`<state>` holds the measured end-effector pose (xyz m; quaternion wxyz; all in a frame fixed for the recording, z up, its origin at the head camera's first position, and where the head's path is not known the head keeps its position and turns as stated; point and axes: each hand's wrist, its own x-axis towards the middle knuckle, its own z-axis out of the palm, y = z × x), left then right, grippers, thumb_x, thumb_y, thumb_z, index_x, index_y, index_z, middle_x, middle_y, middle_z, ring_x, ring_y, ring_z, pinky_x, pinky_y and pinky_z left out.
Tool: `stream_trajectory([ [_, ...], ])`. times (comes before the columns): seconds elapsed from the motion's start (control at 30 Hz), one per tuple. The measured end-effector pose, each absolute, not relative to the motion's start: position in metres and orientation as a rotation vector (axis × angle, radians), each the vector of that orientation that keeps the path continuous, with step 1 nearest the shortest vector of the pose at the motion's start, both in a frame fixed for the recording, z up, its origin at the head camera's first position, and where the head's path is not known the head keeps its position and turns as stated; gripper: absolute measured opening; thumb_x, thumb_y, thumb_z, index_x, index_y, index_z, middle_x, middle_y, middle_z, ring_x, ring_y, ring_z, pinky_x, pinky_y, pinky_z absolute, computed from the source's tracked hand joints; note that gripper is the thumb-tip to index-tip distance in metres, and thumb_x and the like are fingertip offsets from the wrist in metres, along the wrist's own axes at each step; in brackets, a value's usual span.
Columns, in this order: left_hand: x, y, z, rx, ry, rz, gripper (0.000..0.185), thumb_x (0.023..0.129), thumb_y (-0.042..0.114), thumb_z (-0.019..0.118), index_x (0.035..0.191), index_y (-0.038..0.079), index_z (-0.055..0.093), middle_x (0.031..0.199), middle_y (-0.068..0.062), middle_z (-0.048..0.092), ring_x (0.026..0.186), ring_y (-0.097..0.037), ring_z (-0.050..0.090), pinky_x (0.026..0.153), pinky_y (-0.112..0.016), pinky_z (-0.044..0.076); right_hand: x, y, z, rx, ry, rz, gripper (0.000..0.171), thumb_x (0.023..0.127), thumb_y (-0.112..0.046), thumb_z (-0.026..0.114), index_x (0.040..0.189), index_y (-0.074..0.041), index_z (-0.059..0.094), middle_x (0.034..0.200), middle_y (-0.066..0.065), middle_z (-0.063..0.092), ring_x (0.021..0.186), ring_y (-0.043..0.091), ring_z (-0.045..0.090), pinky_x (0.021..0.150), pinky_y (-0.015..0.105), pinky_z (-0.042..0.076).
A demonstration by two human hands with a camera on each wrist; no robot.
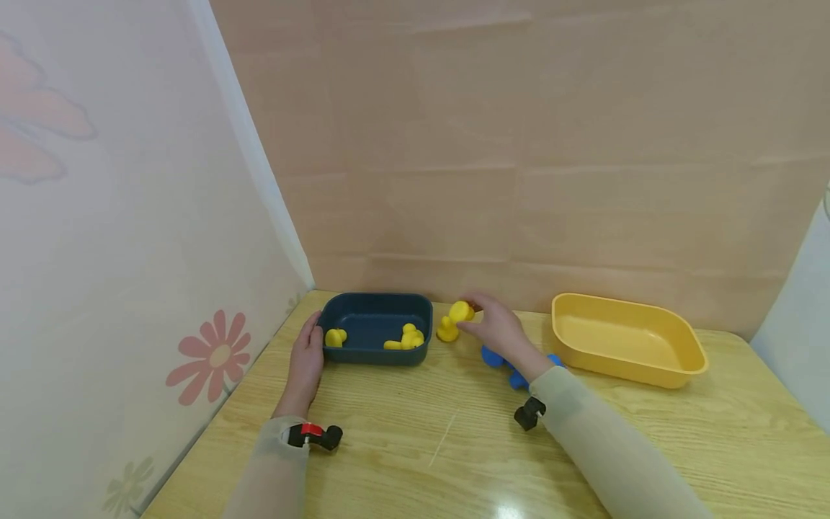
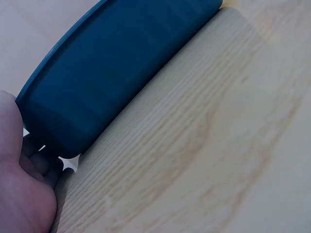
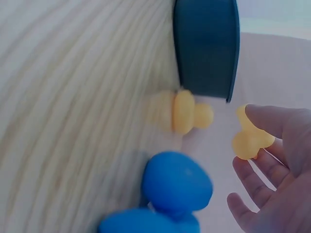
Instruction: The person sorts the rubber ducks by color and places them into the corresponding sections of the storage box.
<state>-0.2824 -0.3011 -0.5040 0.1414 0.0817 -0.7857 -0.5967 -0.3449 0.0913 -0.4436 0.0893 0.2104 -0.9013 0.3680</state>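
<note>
A dark blue tray [image 1: 376, 355] [image 2: 121, 68] [image 3: 206, 43] sits at the table's back left with several yellow mushroom-shaped pegs [image 1: 405, 339] inside. My left hand [image 1: 311, 339] [image 2: 24, 194] rests flat on the table, its fingers touching the tray's left end. Just right of the tray, my right hand [image 1: 476, 318] [image 3: 272, 145] pinches a yellow peg [image 1: 462, 311] [image 3: 250, 141] above the table. Another yellow peg [image 1: 447, 330] [image 3: 187, 112] lies on the table beside the tray's right wall. Blue pegs [image 1: 493, 357] [image 3: 177, 184] lie under my right wrist.
An empty yellow tray [image 1: 625, 369] stands at the back right. The wooden table [image 1: 454, 447] meets a pink wall behind and a flowered panel on the left. A pale panel closes the right side.
</note>
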Motion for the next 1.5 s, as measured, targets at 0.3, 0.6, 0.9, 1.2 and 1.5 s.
stream_trajectory([
  [0.3,-0.285,-0.299,-0.505,0.227,-2.251,-1.738,0.056,0.122,0.033,0.035,0.175,0.017,0.033,0.181,-0.007,0.026,0.168,-0.033,0.019,0.134,-0.056,0.018,-0.334,0.071,-0.432,0.701,-2.64,1.194,0.052,0.097,-0.018,0.088,0.144,-0.005,0.069,0.137,0.013,0.07,0.128,0.04,0.064,0.109,0.058,0.052],
  [0.6,-0.286,-0.298,-0.506,0.226,-2.251,-1.749,0.056,0.122,0.036,0.035,0.175,0.018,0.033,0.181,-0.006,0.026,0.168,-0.033,0.018,0.135,-0.057,0.017,-0.328,0.048,-0.434,0.753,-2.639,1.21,0.053,0.098,-0.018,0.088,0.146,-0.007,0.069,0.14,0.011,0.068,0.125,0.036,0.065,0.106,0.054,0.055],
  [0.9,-0.287,-0.296,-0.505,0.237,-2.246,-1.748,0.056,0.122,0.034,0.035,0.175,0.019,0.033,0.181,-0.006,0.027,0.168,-0.033,0.019,0.134,-0.057,0.018,-0.322,0.025,-0.434,0.816,-2.626,1.195,0.053,0.096,-0.016,0.09,0.144,-0.007,0.07,0.136,0.01,0.064,0.121,0.037,0.066,0.102,0.051,0.057],
  [1.2,-0.287,-0.294,-0.505,0.235,-2.261,-1.739,0.055,0.122,0.033,0.035,0.175,0.02,0.034,0.181,-0.007,0.027,0.167,-0.034,0.019,0.134,-0.057,0.017,-0.318,0.012,-0.441,0.813,-2.677,1.203,0.056,0.1,-0.02,0.086,0.152,-0.01,0.066,0.139,0.007,0.064,0.125,0.033,0.065,0.106,0.048,0.057],
  [1.5,-0.288,-0.291,-0.503,0.225,-2.27,-1.733,0.055,0.122,0.032,0.035,0.175,0.019,0.034,0.181,-0.008,0.028,0.167,-0.034,0.02,0.134,-0.057,0.017,-0.32,0.017,-0.439,0.794,-2.696,1.22,0.056,0.109,-0.022,0.074,0.161,-0.013,0.057,0.155,0.007,0.062,0.138,0.03,0.063,0.114,0.053,0.051],
])
